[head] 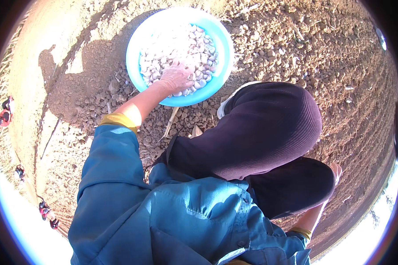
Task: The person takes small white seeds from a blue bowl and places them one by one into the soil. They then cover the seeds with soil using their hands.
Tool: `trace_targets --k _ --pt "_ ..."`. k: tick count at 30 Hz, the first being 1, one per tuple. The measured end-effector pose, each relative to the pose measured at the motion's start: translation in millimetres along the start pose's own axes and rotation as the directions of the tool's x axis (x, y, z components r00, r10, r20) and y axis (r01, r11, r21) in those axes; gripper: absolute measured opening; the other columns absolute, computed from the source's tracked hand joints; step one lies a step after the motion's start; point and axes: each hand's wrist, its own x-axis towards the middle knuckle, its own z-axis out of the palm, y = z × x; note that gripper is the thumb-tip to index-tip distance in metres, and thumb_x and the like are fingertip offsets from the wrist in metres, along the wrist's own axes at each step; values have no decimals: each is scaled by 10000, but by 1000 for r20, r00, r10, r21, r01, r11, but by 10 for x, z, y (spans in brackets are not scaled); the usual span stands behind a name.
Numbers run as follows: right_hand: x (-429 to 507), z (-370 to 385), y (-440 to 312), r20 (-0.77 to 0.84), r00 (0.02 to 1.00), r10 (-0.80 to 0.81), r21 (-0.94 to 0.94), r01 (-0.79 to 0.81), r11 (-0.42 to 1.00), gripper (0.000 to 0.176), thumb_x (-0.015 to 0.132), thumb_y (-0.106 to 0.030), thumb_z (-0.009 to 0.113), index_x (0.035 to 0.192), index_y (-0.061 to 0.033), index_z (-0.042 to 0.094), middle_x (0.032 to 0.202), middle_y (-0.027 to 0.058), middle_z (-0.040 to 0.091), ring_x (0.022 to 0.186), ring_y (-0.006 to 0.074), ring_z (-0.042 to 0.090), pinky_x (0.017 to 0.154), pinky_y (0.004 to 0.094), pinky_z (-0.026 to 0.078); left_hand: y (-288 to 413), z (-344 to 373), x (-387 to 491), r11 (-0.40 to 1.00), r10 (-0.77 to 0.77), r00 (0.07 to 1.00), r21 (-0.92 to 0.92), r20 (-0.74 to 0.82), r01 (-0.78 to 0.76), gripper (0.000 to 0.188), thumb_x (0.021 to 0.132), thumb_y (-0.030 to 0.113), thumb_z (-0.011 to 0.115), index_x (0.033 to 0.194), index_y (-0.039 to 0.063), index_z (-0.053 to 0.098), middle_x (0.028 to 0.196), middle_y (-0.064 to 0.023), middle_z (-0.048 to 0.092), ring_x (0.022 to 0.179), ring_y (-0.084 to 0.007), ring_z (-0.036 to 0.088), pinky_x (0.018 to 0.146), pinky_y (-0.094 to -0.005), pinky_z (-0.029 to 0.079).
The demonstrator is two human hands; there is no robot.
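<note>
My left hand [176, 78] reaches into a light-blue plastic basin [199, 98], palm down on a heap of what look like garlic cloves [204, 59]. Its fingertips are lost among the cloves and in glare, so whether they grip any is hidden. Strong sunlight washes out the basin's far side. Beyond my dark-trousered knee, at the lower right, a small part of my right hand [337, 169] shows. The leg covers most of it, and what it holds or touches cannot be seen.
Dry, cloddy soil [285, 49] surrounds the basin, with a dry stalk [171, 121] just below its rim. My bent leg [268, 129] lies right of the basin. Several people are far off at the left edge, one in red [4, 117]. Furrows run along the right.
</note>
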Motion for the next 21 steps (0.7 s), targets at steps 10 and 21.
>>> trace_targets --k 10,21 --pt "-461 -306 -485 -59 998 36 34 -34 999 225 914 -105 557 1124 -82 635 1143 119 612 962 329 645 817 411 529 60 -79 9 983 147 988 -122 50 -141 313 851 305 671 1098 121 612 1123 -179 532 1030 -383 582 867 -487 499" --pt "-406 -545 -798 -139 955 263 290 -215 933 129 884 -102 583 990 -75 652 1062 118 631 933 347 643 810 404 524 -43 10 108 955 200 980 -228 24 -189 195 838 207 659 983 76 646 1023 -174 554 866 -387 633 763 -493 507"
